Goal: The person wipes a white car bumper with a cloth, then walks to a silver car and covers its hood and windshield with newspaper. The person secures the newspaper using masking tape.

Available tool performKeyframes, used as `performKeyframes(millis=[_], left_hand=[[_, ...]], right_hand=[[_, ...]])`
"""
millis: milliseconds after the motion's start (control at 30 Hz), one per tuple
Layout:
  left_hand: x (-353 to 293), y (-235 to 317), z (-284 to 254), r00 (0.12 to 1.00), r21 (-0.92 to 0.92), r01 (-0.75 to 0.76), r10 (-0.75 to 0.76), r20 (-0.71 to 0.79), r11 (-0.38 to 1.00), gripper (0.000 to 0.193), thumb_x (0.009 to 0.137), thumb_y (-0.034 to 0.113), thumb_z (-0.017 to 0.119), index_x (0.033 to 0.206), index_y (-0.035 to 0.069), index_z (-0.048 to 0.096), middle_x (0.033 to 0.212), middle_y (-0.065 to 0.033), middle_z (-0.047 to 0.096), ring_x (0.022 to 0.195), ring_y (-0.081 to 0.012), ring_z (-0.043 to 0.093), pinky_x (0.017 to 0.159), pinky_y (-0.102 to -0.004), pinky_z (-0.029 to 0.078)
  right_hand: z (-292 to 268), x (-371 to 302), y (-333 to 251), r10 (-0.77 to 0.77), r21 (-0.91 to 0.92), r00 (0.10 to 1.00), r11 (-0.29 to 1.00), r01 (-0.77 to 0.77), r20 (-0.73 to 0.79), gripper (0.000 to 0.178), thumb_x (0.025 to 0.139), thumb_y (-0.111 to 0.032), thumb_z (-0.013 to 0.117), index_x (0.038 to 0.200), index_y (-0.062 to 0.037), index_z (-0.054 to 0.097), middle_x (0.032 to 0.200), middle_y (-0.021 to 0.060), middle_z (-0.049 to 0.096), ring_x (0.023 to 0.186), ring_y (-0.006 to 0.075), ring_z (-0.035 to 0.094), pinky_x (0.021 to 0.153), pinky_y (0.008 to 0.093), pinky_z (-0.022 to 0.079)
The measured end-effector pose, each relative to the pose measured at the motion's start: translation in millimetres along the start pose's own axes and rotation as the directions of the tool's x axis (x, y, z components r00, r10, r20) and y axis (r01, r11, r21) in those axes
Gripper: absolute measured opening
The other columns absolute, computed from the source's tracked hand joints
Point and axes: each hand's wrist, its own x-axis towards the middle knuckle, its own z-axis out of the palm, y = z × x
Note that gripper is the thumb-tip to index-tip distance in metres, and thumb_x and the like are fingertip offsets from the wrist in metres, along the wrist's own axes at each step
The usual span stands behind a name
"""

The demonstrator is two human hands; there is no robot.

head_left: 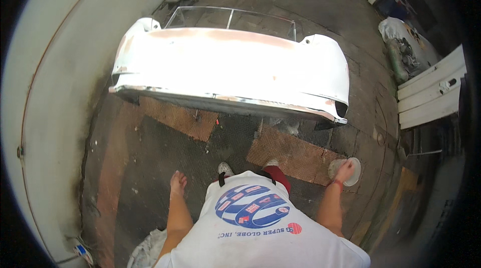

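Note:
A white car bumper (pixel 215 62) with pinkish, sanded-looking patches stretches across the view ahead of me. Its outer face is glaringly bright, and a thin metal frame (pixel 231 17) shows behind its upper edge. My left hand (pixel 179 182) hangs empty at my left side, fingers loosely bent and slightly apart, away from the bumper. On the right, my right hand (pixel 344 170) is over a whitish round bucket (pixel 355 173), covering part of it. The fingers there look drawn together; whatever they hold is hidden. Neither hand touches the bumper.
Brown ribbed mats (pixel 295 157) lie on the dark, wet-looking floor. A pale wall (pixel 55 97) with a cable runs along the left. Right of me are a covered heap (pixel 408 42) and white panels (pixel 433 92). A whitish sack (pixel 148 250) sits behind my left arm.

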Motion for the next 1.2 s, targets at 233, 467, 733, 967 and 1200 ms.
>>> performKeyframes(millis=[233, 467, 733, 967, 1200], left_hand=[[29, 70, -4, 0.990, -0.153, -0.089, 0.104, 0.091, 0.984, 0.079, 0.106, 0.047, 0.056, 0.161, -0.003, 0.027, 0.163, -0.0261, 0.034, 0.149, -0.0372, 0.040, 0.122, -0.0467, 0.036], [58, 127, 87, 0.939, -0.413, -0.003, 0.145, 0.313, 0.911, 0.080, 0.099, 0.057, 0.063, 0.153, 0.002, 0.042, 0.152, -0.0205, 0.050, 0.133, -0.0341, 0.054, 0.112, -0.0468, 0.045], [83, 173, 189, 0.931, -0.463, 0.178, 0.004, 0.366, 0.868, 0.059, 0.107, 0.048, 0.048, 0.150, 0.007, 0.045, 0.140, -0.0152, 0.058, 0.121, -0.0333, 0.059, 0.105, -0.0471, 0.049], [69, 221, 257, 0.898, -0.393, -0.166, 0.304, 0.319, 0.904, 0.054, 0.106, 0.044, 0.047, 0.142, 0.004, 0.053, 0.136, -0.0167, 0.060, 0.128, -0.0360, 0.058, 0.107, -0.0521, 0.051], [39, 271, 273, 0.948, -0.529, 0.269, -0.124, 0.294, 0.805, 0.059, 0.102, 0.050, 0.053, 0.141, 0.006, 0.055, 0.136, -0.0160, 0.061, 0.126, -0.0360, 0.060, 0.106, -0.0512, 0.051]], right_hand=[[109, -56, -382, -0.391, 0.397, 0.895, 0.872, 0.285, 0.215, 0.037, 0.109, -0.030, 0.057, 0.130, -0.0022, 0.065, 0.111, 0.0083, 0.070, 0.094, 0.0141, 0.066, 0.084, 0.0299, 0.055], [326, -87, -535, -0.572, 0.617, 0.388, 0.787, 0.012, 0.723, 0.039, 0.109, -0.034, 0.054, 0.133, -0.0043, 0.063, 0.114, 0.0079, 0.070, 0.098, 0.0143, 0.066, 0.086, 0.0278, 0.053], [581, -99, -563, -0.041, 0.004, 0.101, 0.940, 0.340, 0.994, 0.085, 0.099, -0.070, 0.051, 0.147, 0.0006, 0.049, 0.133, 0.0158, 0.058, 0.116, 0.0251, 0.060, 0.098, 0.0384, 0.050], [685, -102, -534, 0.075, -0.072, -0.106, 0.997, 0.024, 0.992, 0.097, 0.100, -0.071, 0.048, 0.153, 0.0089, 0.033, 0.124, 0.0256, 0.062, 0.114, 0.0332, 0.067, 0.098, 0.0457, 0.055], [690, -125, -554, 0.100, -0.109, -0.076, 0.984, -0.138, 0.992, 0.089, 0.099, -0.073, 0.049, 0.137, 0.0073, 0.043, 0.097, 0.0143, 0.060, 0.084, 0.0280, 0.070, 0.076, 0.0432, 0.060]])
